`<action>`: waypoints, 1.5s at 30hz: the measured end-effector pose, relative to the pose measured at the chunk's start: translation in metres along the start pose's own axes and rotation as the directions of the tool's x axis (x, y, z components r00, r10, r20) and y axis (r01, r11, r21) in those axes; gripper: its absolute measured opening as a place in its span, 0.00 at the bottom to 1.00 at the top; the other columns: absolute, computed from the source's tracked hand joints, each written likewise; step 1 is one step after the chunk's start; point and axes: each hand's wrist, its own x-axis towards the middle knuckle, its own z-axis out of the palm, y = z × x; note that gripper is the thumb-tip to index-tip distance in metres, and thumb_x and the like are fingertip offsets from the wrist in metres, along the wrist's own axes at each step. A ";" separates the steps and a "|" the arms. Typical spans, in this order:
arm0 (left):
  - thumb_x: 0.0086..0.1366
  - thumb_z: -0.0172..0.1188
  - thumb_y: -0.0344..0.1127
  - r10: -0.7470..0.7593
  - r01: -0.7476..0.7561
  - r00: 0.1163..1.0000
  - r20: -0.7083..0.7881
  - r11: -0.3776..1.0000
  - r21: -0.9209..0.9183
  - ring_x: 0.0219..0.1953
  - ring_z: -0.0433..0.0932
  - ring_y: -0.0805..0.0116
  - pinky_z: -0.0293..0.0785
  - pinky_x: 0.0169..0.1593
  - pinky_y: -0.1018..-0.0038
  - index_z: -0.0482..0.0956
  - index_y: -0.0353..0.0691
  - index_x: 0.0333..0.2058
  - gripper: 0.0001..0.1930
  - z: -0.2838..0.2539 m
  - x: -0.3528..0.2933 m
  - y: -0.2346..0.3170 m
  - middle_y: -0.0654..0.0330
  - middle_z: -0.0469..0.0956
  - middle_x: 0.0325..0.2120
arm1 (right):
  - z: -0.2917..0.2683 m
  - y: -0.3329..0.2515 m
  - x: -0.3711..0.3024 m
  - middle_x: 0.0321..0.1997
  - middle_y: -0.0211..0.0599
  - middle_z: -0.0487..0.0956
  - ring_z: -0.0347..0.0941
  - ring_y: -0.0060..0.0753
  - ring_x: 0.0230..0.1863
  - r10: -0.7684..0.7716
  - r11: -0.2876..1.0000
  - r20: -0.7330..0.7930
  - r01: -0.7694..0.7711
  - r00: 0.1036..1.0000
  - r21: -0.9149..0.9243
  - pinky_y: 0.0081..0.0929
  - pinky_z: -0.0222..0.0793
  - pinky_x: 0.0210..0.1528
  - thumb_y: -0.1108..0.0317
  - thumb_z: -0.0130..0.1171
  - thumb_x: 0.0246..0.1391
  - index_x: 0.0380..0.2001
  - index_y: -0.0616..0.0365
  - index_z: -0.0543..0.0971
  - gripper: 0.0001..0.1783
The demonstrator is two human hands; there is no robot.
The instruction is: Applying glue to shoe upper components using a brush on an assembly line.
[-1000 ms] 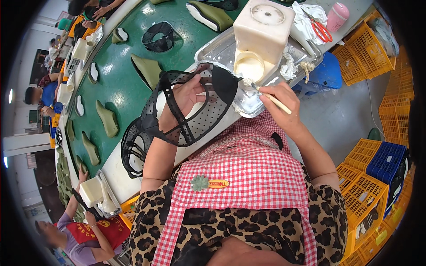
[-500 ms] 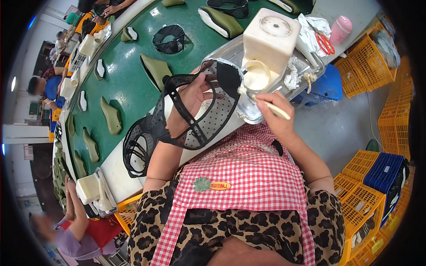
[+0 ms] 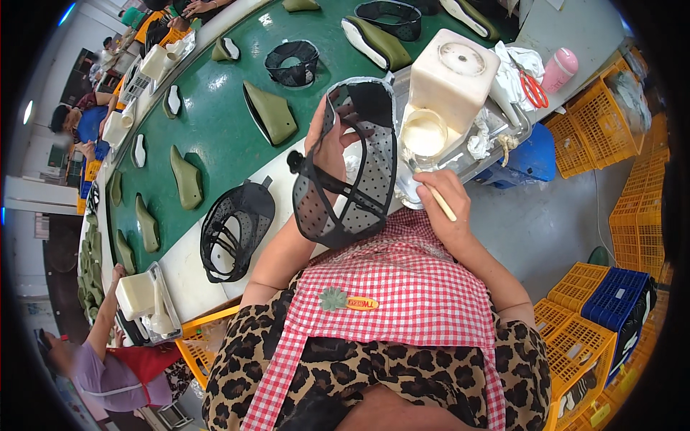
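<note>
My left hand (image 3: 327,147) holds a black dotted mesh shoe upper (image 3: 377,154) with straps, raised over the bench edge. Some fingers show through its opening, and a pale rim runs along its top edge. In my right hand (image 3: 447,208) is a brush (image 3: 441,202) with a cream handle, closed between fingers and thumb. The brush's whitish tip is just below a cup of cream-coloured paste (image 3: 425,134), close beside the upper but seemingly apart from it. The cup adjoins a boxy cream container (image 3: 454,75). A second black upper (image 3: 248,215) lies on the white bench edge to the left.
Olive shoe lasts (image 3: 272,115) and another black upper (image 3: 292,63) stand on the green surface (image 3: 223,118). Right of the container are red-handled scissors (image 3: 533,90), white cloth and a pink bottle (image 3: 560,70). Yellow crates (image 3: 575,337) line the right side. Co-workers sit at left.
The held upper has turned more upright and moved away from the second upper, which now shows whole. The brush tip has come off the upper's rim. The view has shifted slightly.
</note>
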 end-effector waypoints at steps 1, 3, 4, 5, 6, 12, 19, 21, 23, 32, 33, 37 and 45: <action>0.79 0.43 0.37 0.083 -0.083 0.996 -0.011 0.996 0.030 0.49 0.81 0.61 0.82 0.47 0.67 0.61 0.39 0.67 0.22 0.001 -0.001 -0.001 0.49 0.77 0.51 | 0.003 -0.001 0.000 0.33 0.40 0.78 0.75 0.41 0.36 -0.002 1.000 -0.001 0.002 1.000 -0.001 0.33 0.71 0.39 0.71 0.68 0.52 0.39 0.60 0.83 0.10; 0.79 0.44 0.37 0.120 -0.120 0.993 -0.009 0.993 0.007 0.50 0.80 0.61 0.82 0.48 0.67 0.61 0.40 0.68 0.22 0.006 -0.007 -0.002 0.50 0.77 0.52 | 0.010 -0.003 -0.001 0.36 0.41 0.76 0.75 0.42 0.37 0.044 0.997 0.039 -0.042 0.998 -0.063 0.34 0.71 0.41 0.70 0.68 0.53 0.39 0.60 0.82 0.11; 0.79 0.44 0.37 0.160 -0.160 0.987 -0.033 0.987 -0.005 0.50 0.80 0.61 0.82 0.48 0.67 0.61 0.40 0.68 0.22 0.009 -0.009 -0.003 0.50 0.77 0.52 | 0.014 -0.001 -0.001 0.35 0.40 0.75 0.76 0.42 0.38 0.018 0.998 0.049 -0.015 0.999 -0.067 0.33 0.71 0.41 0.69 0.69 0.52 0.39 0.60 0.82 0.11; 0.78 0.45 0.38 0.199 -0.201 0.978 -0.058 0.980 -0.016 0.51 0.80 0.61 0.82 0.48 0.66 0.61 0.40 0.68 0.22 0.010 -0.012 -0.003 0.51 0.76 0.53 | 0.017 -0.001 0.000 0.35 0.40 0.75 0.76 0.42 0.38 0.017 0.998 0.049 -0.014 0.999 -0.066 0.33 0.71 0.41 0.69 0.69 0.52 0.39 0.60 0.82 0.11; 0.78 0.46 0.38 0.193 -0.195 0.979 -0.066 0.980 -0.026 0.52 0.79 0.62 0.81 0.50 0.66 0.62 0.40 0.67 0.23 0.010 -0.016 -0.003 0.52 0.76 0.54 | 0.020 0.000 0.001 0.35 0.40 0.75 0.76 0.42 0.38 0.021 0.999 0.058 -0.018 0.998 -0.051 0.33 0.71 0.41 0.70 0.69 0.52 0.39 0.60 0.82 0.11; 0.76 0.50 0.42 0.072 -0.076 0.987 0.143 0.997 0.024 0.53 0.79 0.60 0.78 0.54 0.62 0.64 0.38 0.66 0.25 -0.009 -0.024 0.009 0.53 0.76 0.54 | 0.021 -0.005 0.009 0.34 0.40 0.76 0.76 0.40 0.36 0.031 0.999 0.042 -0.032 0.999 0.020 0.32 0.71 0.40 0.73 0.68 0.53 0.38 0.60 0.82 0.09; 0.68 0.56 0.61 -0.534 0.587 0.771 0.347 0.807 -0.062 0.58 0.75 0.46 0.72 0.60 0.51 0.54 0.43 0.70 0.41 -0.037 -0.023 0.014 0.45 0.71 0.59 | 0.008 0.003 0.025 0.37 0.39 0.82 0.78 0.36 0.36 -0.012 1.000 -0.054 0.013 0.998 0.024 0.28 0.72 0.40 0.73 0.67 0.55 0.41 0.61 0.84 0.10; 0.68 0.56 0.61 -0.529 0.580 0.774 0.348 0.813 -0.053 0.58 0.75 0.45 0.73 0.60 0.51 0.54 0.44 0.71 0.41 -0.038 -0.023 0.014 0.44 0.71 0.60 | 0.000 -0.006 0.033 0.39 0.40 0.83 0.79 0.34 0.38 0.014 1.000 -0.052 -0.013 0.999 0.024 0.26 0.72 0.42 0.74 0.66 0.55 0.42 0.62 0.83 0.10; 0.69 0.56 0.59 -0.488 0.539 0.787 0.377 0.841 -0.037 0.58 0.75 0.46 0.73 0.60 0.51 0.53 0.44 0.71 0.41 -0.039 -0.023 0.010 0.45 0.71 0.60 | -0.005 -0.015 0.044 0.39 0.40 0.83 0.79 0.33 0.39 0.040 0.992 -0.086 -0.029 0.995 0.121 0.26 0.72 0.43 0.75 0.66 0.55 0.43 0.62 0.83 0.11; 0.72 0.51 0.59 -0.431 0.506 0.820 0.376 0.853 -0.126 0.53 0.78 0.60 0.76 0.54 0.67 0.56 0.39 0.70 0.38 -0.036 -0.022 0.004 0.50 0.75 0.56 | 0.004 -0.015 0.040 0.35 0.42 0.82 0.78 0.40 0.36 -0.048 0.998 0.050 0.046 0.998 0.051 0.31 0.72 0.41 0.75 0.65 0.54 0.42 0.60 0.83 0.11; 0.71 0.50 0.61 -0.456 0.517 0.809 0.372 0.852 -0.079 0.55 0.77 0.54 0.75 0.56 0.62 0.52 0.43 0.72 0.40 -0.055 -0.019 -0.008 0.48 0.73 0.58 | 0.006 -0.013 0.033 0.35 0.42 0.82 0.78 0.40 0.36 -0.047 0.998 0.055 0.044 0.997 0.052 0.31 0.72 0.41 0.75 0.65 0.54 0.42 0.60 0.83 0.11; 0.72 0.46 0.61 -0.423 0.540 0.816 0.394 0.802 -0.255 0.60 0.72 0.38 0.69 0.62 0.44 0.50 0.53 0.72 0.36 -0.056 -0.016 -0.001 0.38 0.69 0.60 | 0.007 -0.003 0.003 0.35 0.40 0.81 0.77 0.34 0.36 -0.008 0.999 0.149 0.002 0.989 0.038 0.27 0.71 0.41 0.76 0.65 0.54 0.43 0.61 0.82 0.12; 0.72 0.44 0.65 -0.375 0.449 0.877 0.301 0.863 -0.233 0.59 0.73 0.41 0.70 0.61 0.46 0.52 0.48 0.71 0.39 -0.059 -0.017 -0.002 0.40 0.72 0.58 | -0.001 0.004 -0.014 0.35 0.41 0.82 0.78 0.39 0.35 0.061 0.997 0.191 -0.068 0.980 0.032 0.31 0.72 0.40 0.76 0.65 0.54 0.41 0.61 0.83 0.11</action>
